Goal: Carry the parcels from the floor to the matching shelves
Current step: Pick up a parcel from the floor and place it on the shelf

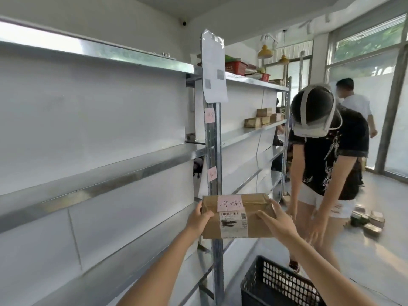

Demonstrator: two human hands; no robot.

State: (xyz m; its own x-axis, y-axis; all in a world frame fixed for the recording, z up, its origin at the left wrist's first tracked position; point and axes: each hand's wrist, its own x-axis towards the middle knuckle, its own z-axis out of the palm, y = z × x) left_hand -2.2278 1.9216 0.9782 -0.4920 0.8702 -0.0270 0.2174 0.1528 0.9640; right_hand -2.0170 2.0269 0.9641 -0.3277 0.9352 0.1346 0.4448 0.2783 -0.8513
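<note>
brown cardboard parcel (237, 215), pink handwritten note (230, 203), barcode label (233, 224)

The brown parcel (237, 215) has a pink note (230, 203) stuck on top with two big handwritten Chinese signs; they look like 帝南, but this is not sure. Below it sits a white shipping label (233, 224) with barcodes and tiny print, too small to read. The shelf post (213, 151) has two pink notes (209, 115) with blurry writing, and a white paper (213, 67) with two square codes.
</note>
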